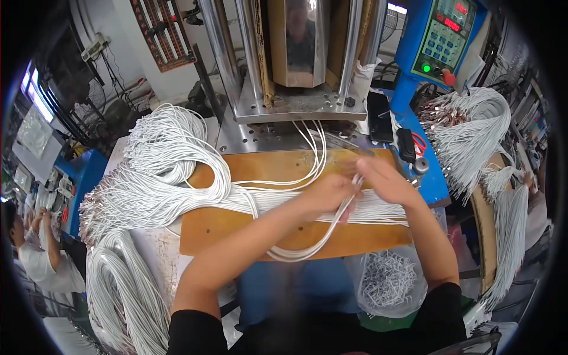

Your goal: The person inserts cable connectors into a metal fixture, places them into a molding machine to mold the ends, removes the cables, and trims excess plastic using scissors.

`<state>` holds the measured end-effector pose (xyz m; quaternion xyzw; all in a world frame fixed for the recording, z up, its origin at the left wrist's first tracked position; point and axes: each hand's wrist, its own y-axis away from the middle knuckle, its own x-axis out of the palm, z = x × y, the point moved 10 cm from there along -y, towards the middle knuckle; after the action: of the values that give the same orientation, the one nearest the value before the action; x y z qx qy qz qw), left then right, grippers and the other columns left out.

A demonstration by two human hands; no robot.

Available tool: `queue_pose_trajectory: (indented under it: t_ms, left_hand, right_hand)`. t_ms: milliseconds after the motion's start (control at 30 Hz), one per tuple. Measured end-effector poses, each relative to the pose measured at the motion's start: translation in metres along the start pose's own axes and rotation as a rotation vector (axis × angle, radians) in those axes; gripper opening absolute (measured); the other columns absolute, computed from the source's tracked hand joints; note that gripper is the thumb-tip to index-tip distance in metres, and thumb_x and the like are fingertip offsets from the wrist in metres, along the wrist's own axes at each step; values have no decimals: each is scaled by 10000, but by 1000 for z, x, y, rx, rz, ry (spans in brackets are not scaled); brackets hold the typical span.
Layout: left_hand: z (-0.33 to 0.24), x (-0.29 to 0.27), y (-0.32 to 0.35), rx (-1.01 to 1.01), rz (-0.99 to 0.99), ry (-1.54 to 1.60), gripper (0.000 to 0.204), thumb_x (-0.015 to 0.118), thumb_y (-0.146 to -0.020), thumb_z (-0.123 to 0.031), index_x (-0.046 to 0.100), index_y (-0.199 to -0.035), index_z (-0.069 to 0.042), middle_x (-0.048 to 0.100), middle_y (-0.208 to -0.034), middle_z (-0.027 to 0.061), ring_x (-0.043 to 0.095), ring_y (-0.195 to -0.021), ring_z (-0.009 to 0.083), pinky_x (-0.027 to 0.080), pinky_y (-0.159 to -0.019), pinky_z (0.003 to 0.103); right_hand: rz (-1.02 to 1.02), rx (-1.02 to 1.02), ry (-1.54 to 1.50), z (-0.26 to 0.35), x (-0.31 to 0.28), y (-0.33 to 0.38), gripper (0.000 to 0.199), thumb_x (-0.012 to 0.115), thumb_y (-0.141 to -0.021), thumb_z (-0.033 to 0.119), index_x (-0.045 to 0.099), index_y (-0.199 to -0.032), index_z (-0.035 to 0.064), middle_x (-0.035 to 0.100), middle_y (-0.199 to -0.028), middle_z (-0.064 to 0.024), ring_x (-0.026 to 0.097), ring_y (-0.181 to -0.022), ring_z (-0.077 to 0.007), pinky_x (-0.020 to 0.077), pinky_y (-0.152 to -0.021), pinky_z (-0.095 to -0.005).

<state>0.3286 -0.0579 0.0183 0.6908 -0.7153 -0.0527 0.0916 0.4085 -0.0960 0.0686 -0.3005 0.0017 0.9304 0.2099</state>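
Over the wooden board (204, 234), my left hand (332, 194) is closed round a few white cables (319, 244), which loop down past the board's front edge. Their upper ends stand up between my two hands. My right hand (387, 182) is beside those ends, its fingertips smeared by motion, so its grip is unclear. Beneath my hands a flat bundle of white cables (378, 211) lies along the board. Other white cables (322, 155) run back from the board to under the press plate (302, 112).
A large pile of white cables (168, 142) lies at left, with another coil (121, 284) nearer. At right are red-handled scissors (419, 142), a control box (441, 41) and hanging cable bundles (473, 130). A clear bag (387, 284) of small white pieces sits below the board. A co-worker (47, 260) is far left.
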Motion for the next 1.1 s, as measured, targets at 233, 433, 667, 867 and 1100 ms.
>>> queue_pose_trajectory:
  t_ms: [233, 433, 667, 867, 1100]
  left_hand:
    - [9, -46, -37, 627, -95, -494, 344, 444, -988, -273, 578, -939, 40, 520, -543, 61, 441, -352, 121, 327, -357, 250]
    - [11, -63, -30, 519, -182, -201, 260, 440, -998, -255, 523, -1072, -19, 531, -608, 56, 525, -447, 130, 408, -403, 256]
    - [20, -51, -22, -60, -184, 167, 145, 580, -922, -111, 572, -964, 28, 598, -690, 67, 609, -571, 155, 522, -526, 290]
    - [9, -47, -20, 58, -264, 9, 120, 638, -857, -65, 607, -788, 29, 628, -662, 79, 621, -560, 134, 490, -489, 258]
    - [16, -46, -23, 54, -317, -5, 148, 640, -855, -77, 614, -748, 21, 617, -620, 62, 604, -513, 118, 462, -449, 243]
  right_hand:
    - [-243, -57, 513, -15, -17, -35, 267, 520, -897, 155, 604, -1074, -25, 651, -895, -237, 633, -876, -395, 497, -723, -438]
    - [-76, 93, 836, -43, -14, -40, 310, 553, -771, 83, 608, -1056, -27, 658, -841, -231, 644, -835, -372, 498, -712, -415]
    - [-187, 497, -516, -94, 14, -9, 166, 491, -818, 112, 606, -849, -4, 513, -682, -20, 445, -575, -90, 363, -538, -248]
    - [-145, 188, -502, -68, 13, -7, 278, 494, -961, 213, 568, -765, 29, 464, -622, 28, 406, -551, -60, 302, -507, -224]
    - [-256, -216, -56, -31, 13, -5, 301, 486, -976, 231, 631, -1030, -26, 499, -688, 18, 462, -655, -85, 388, -587, -283]
